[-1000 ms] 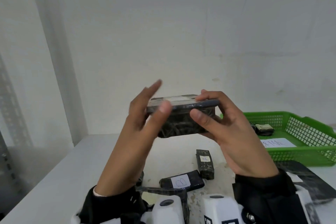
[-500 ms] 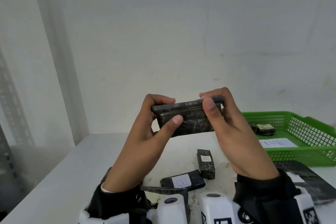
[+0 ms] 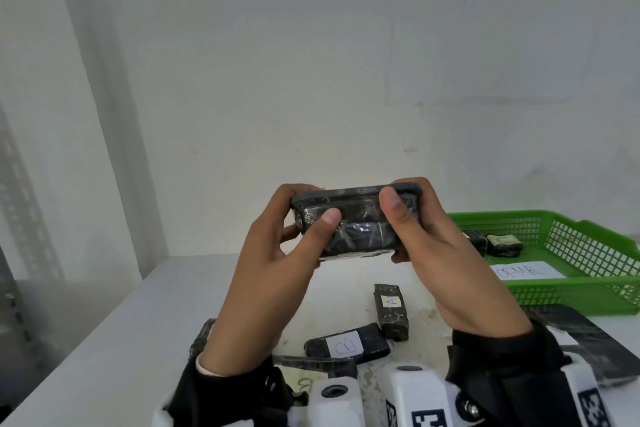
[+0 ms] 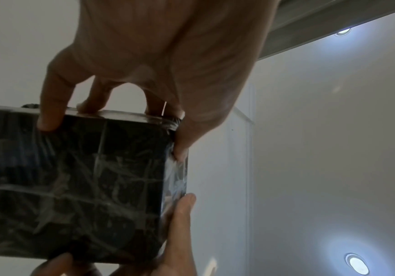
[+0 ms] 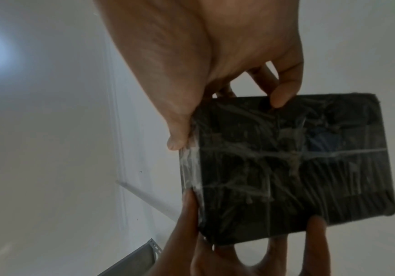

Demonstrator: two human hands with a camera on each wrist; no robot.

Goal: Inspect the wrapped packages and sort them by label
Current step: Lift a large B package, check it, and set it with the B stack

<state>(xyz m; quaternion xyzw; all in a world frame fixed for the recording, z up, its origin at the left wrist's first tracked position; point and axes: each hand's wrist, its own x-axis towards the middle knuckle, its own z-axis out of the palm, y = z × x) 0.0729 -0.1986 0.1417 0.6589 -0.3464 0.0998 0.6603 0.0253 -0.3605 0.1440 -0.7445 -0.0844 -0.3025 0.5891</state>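
Observation:
I hold a black package wrapped in clear film (image 3: 356, 224) up in front of me with both hands, well above the table. My left hand (image 3: 311, 208) grips its left end, thumb on the near face and fingers curled over the top. My right hand (image 3: 405, 194) grips the right end the same way. No label shows on the dark near face. The left wrist view shows the package (image 4: 73, 186) filling the lower left, and the right wrist view shows the package (image 5: 286, 168) at the right. On the table below lie a package labelled A (image 3: 391, 310) and one labelled B (image 3: 346, 345).
A green mesh basket (image 3: 588, 246) stands at the right of the white table (image 3: 121, 340). It holds two small wrapped packages (image 3: 504, 244) and a handwritten paper label (image 3: 526, 270). A flat dark package (image 3: 588, 340) lies near my right wrist. A wall stands close behind.
My left fingers, stretched out a second ago, have curled over the package. The package has been turned, so its lighter top face no longer shows.

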